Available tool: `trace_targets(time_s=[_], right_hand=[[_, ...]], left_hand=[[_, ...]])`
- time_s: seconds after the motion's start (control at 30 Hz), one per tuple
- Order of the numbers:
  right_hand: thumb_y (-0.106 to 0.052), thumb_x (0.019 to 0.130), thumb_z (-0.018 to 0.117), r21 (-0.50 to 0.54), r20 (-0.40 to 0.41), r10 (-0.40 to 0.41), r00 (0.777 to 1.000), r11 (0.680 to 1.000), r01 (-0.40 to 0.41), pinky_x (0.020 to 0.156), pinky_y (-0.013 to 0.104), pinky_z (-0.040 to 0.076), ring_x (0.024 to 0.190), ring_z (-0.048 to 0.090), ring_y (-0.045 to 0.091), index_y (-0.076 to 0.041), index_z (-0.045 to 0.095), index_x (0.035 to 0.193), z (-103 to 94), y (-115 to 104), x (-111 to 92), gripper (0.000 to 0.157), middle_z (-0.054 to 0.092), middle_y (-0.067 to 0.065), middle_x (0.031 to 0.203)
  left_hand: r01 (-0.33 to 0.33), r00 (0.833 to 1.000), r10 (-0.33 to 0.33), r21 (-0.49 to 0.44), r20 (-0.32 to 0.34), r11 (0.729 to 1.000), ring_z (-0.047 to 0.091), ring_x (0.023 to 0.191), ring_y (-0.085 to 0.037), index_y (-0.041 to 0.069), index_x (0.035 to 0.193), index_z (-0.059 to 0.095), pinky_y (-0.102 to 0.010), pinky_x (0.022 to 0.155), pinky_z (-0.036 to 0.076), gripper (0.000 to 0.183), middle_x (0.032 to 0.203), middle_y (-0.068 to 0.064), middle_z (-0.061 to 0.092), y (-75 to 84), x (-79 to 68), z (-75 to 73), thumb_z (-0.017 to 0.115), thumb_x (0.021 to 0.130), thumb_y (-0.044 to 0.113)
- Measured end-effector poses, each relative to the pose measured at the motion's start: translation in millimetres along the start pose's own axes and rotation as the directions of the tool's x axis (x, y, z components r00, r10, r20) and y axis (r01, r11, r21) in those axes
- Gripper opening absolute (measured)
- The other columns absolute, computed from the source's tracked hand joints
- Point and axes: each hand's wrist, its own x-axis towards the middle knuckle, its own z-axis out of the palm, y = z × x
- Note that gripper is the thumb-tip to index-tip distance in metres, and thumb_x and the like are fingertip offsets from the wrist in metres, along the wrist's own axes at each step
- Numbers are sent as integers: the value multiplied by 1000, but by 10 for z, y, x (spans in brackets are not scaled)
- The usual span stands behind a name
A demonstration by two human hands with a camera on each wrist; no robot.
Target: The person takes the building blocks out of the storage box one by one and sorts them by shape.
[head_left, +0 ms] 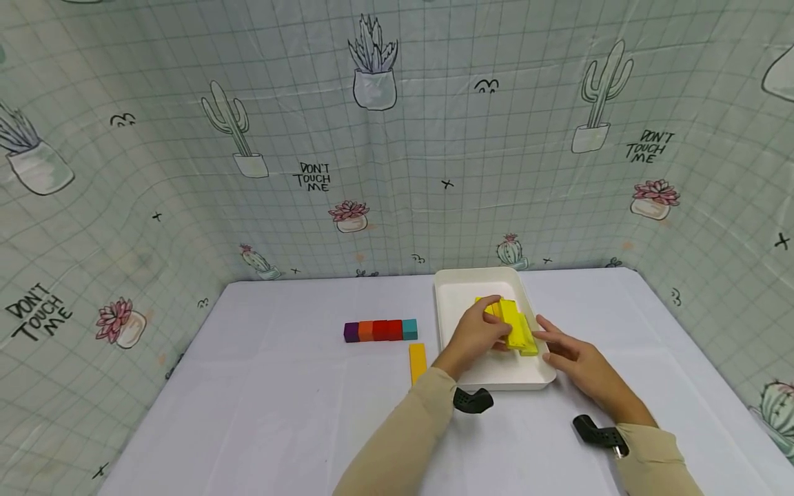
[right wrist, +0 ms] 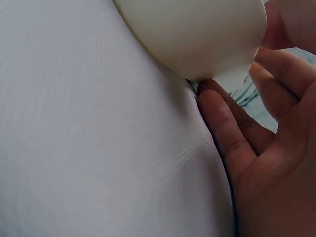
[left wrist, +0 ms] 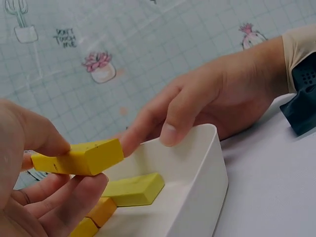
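Observation:
My left hand pinches a yellow block between thumb and fingers, raised over the white tray. Beneath it in the tray lie a yellow-green block, an orange-yellow block and a yellow block, partly hidden by my left fingers in the left wrist view. At the tray's right side is my right hand, its fingers extended and touching the rim and outer wall. From the right wrist view, some right fingertips sit low by the tray's corner, close to the tabletop.
Left of the tray, a row of small blocks in purple, orange, red and teal lies on the white table. An orange-yellow bar lies nearer, partly behind the left forearm. A patterned cloth hangs behind the table.

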Motion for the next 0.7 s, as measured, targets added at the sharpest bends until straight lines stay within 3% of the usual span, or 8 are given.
trace_targets(time_s=[0.1,0.33,0.57,0.7], right_hand=[[-24,101,61,5,10,-1,1000,1000,1,97,1,26,148,23,34,-12,56,143,-6,17,8,44,26,1,163],[-24,101,62,26,19,-8,1000,1000,8,98,2,27,147,27,14,-10,55,143,-11,38,16,45,27,2,163],[-24,100,63,42,37,12,999,999,-14,96,0,26,149,21,34,-10,53,144,-12,-15,13,47,24,1,164],[-26,100,63,40,49,39,998,998,-41,95,0,26,149,19,35,-12,53,145,-21,-33,2,48,23,0,165]], left_hand=[[-8,1000,8,-28,0,1000,66,74,-18,23,143,53,-34,69,60,58,93,-3,59,-5,-15,-39,74,90,10],[-26,1000,26,-74,3,997,67,75,-19,21,147,49,-37,70,61,62,97,-6,58,-19,-43,-133,72,91,7],[-14,1000,15,-65,23,998,67,77,-20,22,144,53,-38,73,61,58,99,-6,57,-4,-66,-236,72,91,8],[-17,1000,19,-82,24,997,68,78,-21,22,143,54,-37,72,61,58,101,-6,57,11,-89,-304,73,90,7]])
